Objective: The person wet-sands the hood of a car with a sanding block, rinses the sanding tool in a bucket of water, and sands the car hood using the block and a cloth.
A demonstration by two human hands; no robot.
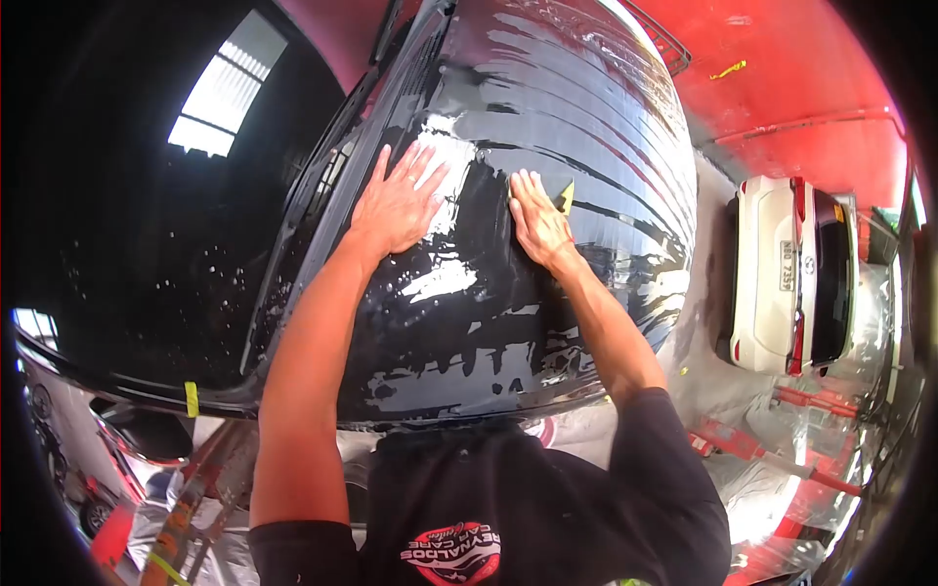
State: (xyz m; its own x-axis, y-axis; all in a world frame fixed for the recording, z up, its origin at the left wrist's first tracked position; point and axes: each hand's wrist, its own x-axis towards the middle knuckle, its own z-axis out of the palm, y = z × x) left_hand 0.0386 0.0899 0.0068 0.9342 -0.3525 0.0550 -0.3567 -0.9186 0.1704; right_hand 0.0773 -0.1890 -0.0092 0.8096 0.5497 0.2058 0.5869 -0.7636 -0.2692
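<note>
My left hand [396, 203] lies flat with fingers spread on a glossy black car panel [430, 337]. A wet-looking, streaked clear film [596, 137] seems to cover the panel, with long ripples toward its far right side. My right hand [540, 223] rests on the same panel, a little to the right, its fingers pressed together. From under its outer side pokes the corner of a flat yellow squeegee [567, 198]; most of that piece is hidden by the hand. Bright reflections and patchy wet marks surround both hands.
A glossy dark surface [147, 244] with water drops lies left of the panel. Yellow tape [191, 398] sticks to its lower edge. A white car [772, 278] is parked at right beside a red wall [782, 68]. Red metal bars [752, 444] stand at lower right.
</note>
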